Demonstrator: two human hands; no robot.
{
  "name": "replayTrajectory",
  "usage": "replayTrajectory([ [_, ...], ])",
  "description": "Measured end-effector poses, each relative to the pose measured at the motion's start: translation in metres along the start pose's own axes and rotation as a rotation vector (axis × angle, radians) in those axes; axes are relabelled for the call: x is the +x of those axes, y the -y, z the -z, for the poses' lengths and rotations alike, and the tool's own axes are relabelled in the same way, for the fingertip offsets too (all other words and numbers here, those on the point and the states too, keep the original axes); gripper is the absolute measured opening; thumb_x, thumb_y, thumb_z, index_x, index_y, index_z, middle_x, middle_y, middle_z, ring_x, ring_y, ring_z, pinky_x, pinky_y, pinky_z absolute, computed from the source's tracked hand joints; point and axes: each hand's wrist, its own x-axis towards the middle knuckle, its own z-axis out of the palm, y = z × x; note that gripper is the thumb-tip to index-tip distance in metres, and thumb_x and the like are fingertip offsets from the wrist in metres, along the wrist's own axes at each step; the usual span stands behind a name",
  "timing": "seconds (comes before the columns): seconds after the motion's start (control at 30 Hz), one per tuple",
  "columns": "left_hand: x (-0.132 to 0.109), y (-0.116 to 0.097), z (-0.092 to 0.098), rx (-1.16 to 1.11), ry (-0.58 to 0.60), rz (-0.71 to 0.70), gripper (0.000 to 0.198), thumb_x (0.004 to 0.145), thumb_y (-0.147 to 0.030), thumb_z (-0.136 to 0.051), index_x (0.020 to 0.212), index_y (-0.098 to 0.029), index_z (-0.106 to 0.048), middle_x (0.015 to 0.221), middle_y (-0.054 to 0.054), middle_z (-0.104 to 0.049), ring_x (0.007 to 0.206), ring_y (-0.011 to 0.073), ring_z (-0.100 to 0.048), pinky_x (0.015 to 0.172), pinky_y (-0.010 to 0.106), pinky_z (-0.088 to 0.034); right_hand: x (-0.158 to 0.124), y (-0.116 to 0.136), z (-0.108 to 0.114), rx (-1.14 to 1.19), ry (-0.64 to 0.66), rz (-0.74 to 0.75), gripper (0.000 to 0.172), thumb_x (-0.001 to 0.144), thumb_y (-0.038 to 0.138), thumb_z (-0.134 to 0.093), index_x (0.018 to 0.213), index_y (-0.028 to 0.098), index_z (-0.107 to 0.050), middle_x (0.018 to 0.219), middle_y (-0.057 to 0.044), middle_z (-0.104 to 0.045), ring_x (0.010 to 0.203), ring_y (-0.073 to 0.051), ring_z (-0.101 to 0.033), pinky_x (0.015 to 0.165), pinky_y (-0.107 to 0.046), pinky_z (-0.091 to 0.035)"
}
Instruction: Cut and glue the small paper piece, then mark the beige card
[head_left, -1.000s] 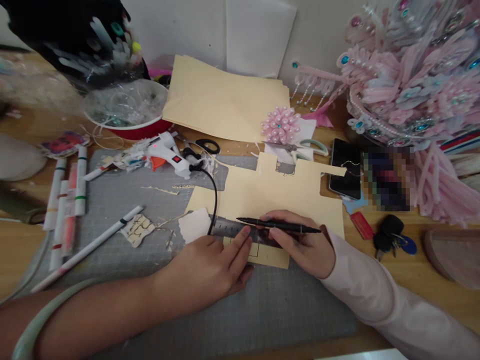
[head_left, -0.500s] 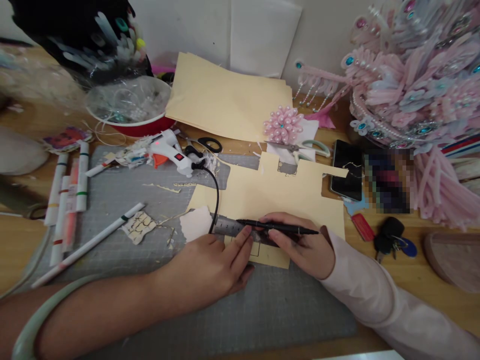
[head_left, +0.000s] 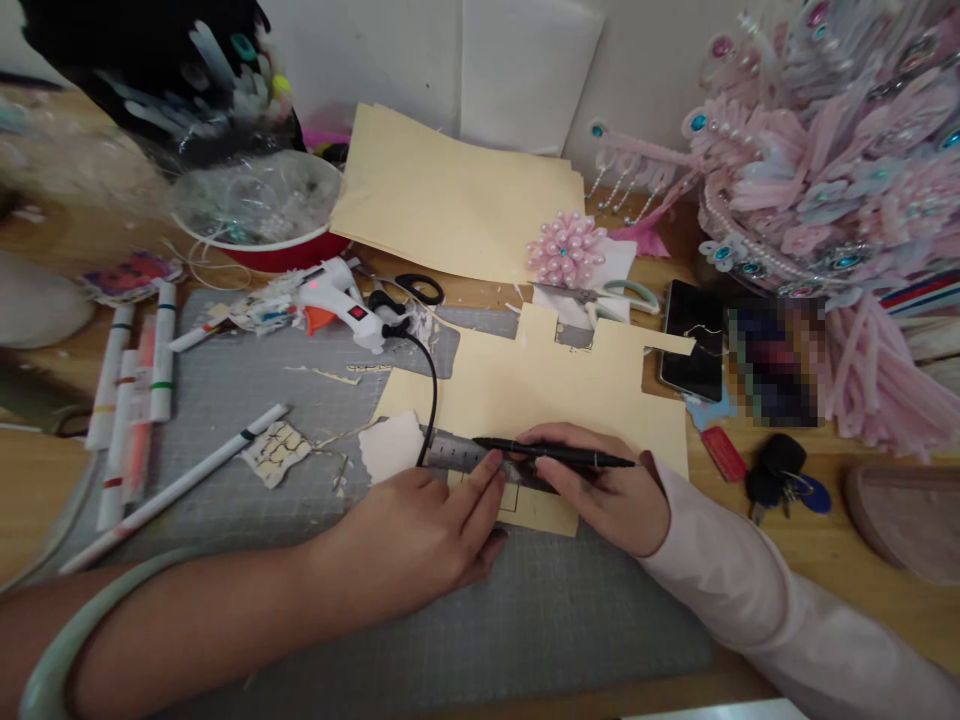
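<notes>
My right hand (head_left: 607, 490) is closed around a black pen (head_left: 592, 458), which lies nearly level along the edge of a metal ruler (head_left: 454, 452). My left hand (head_left: 420, 530) presses the ruler down with its stretched index and middle fingers; its other fingers are partly hidden. Under the ruler is a cut sheet of cream card (head_left: 555, 385) with notches along its far side. A small drawn rectangle shows on the card's near part, beside my left fingertips. A torn white paper scrap (head_left: 391, 447) touches the ruler's left end.
A white glue gun (head_left: 345, 305) with a black cord lies on the grey cutting mat (head_left: 247, 380). Scissors (head_left: 622, 297), a pink bead flower (head_left: 566, 250), a phone (head_left: 691, 340) and keys (head_left: 780, 475) lie beyond and to the right. Markers (head_left: 116, 420) lie left.
Almost nothing differs. Both hands, the ruler and the card stay in place, and the pen's rear end has shifted very slightly left.
</notes>
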Motion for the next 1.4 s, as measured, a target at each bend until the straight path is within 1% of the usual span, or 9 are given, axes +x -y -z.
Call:
replayTrajectory([
  [0.2, 0.000, 0.000, 0.000, -0.008, -0.009, 0.006, 0.032, 0.085, -0.026, -0.041, 0.104, -0.008, -0.059, 0.108, 0.016, -0.063, 0.046, 0.0156, -0.058, 0.043, 0.030, -0.044, -0.002, -0.001, 0.003, -0.034, -0.022, 0.019, 0.017, 0.081, 0.016, -0.051, 0.094, 0.012, -0.060, 0.088, -0.006, -0.068, 0.079, -0.012, -0.063, 0.071, -0.018, -0.050],
  [0.37, 0.000, 0.001, -0.001, 0.007, -0.020, 0.003, 0.033, 0.085, -0.026, -0.042, 0.106, -0.006, -0.059, 0.109, 0.018, -0.062, 0.046, 0.0143, -0.059, 0.044, 0.028, -0.044, -0.003, 0.000, 0.006, -0.102, -0.031, 0.025, 0.016, 0.079, 0.015, -0.051, 0.092, 0.012, -0.060, 0.083, -0.005, -0.067, 0.074, -0.011, -0.062, 0.066, -0.019, -0.049],
  [0.6, 0.001, 0.000, -0.001, 0.025, -0.024, 0.003, 0.033, 0.085, -0.026, -0.041, 0.104, -0.007, -0.060, 0.110, 0.017, -0.062, 0.043, 0.0142, -0.057, 0.042, 0.029, -0.044, -0.004, -0.001, 0.010, -0.121, -0.040, -0.028, 0.015, 0.079, 0.019, -0.049, 0.088, 0.012, -0.060, 0.078, -0.006, -0.065, 0.067, -0.013, -0.061, 0.060, -0.023, -0.048],
  [0.73, 0.002, 0.000, -0.001, 0.016, -0.022, 0.000, 0.033, 0.085, -0.025, -0.040, 0.104, -0.007, -0.060, 0.110, 0.016, -0.061, 0.045, 0.0145, -0.058, 0.042, 0.029, -0.045, -0.006, -0.003, 0.011, -0.110, -0.055, -0.038, 0.015, 0.079, 0.020, -0.049, 0.089, 0.013, -0.058, 0.078, -0.006, -0.064, 0.067, -0.014, -0.061, 0.059, -0.024, -0.048],
  [1.0, 0.000, 0.000, -0.002, 0.018, -0.013, 0.003, 0.033, 0.085, -0.026, -0.041, 0.106, -0.007, -0.059, 0.111, 0.018, -0.061, 0.045, 0.0145, -0.058, 0.043, 0.029, -0.044, -0.008, 0.001, 0.013, -0.206, -0.061, -0.016, 0.014, 0.077, 0.019, -0.049, 0.085, 0.014, -0.058, 0.073, -0.005, -0.063, 0.063, -0.014, -0.059, 0.056, -0.024, -0.047],
  [1.27, 0.000, 0.000, -0.002, 0.025, -0.020, -0.002, 0.033, 0.085, -0.025, -0.040, 0.105, -0.008, -0.059, 0.110, 0.016, -0.062, 0.044, 0.0143, -0.057, 0.043, 0.029, -0.043, -0.011, -0.001, 0.017, -0.182, -0.100, -0.015, 0.011, 0.076, 0.018, -0.049, 0.081, 0.015, -0.057, 0.068, -0.003, -0.061, 0.057, -0.013, -0.057, 0.050, -0.022, -0.044],
  [1.4, 0.000, 0.000, -0.001, 0.033, -0.017, -0.005, 0.033, 0.085, -0.026, -0.041, 0.105, -0.007, -0.059, 0.109, 0.017, -0.062, 0.044, 0.0143, -0.057, 0.044, 0.029, -0.042, -0.011, -0.001, 0.018, -0.182, -0.112, -0.010, 0.010, 0.075, 0.018, -0.049, 0.080, 0.015, -0.057, 0.067, -0.003, -0.061, 0.057, -0.012, -0.057, 0.050, -0.021, -0.045],
])
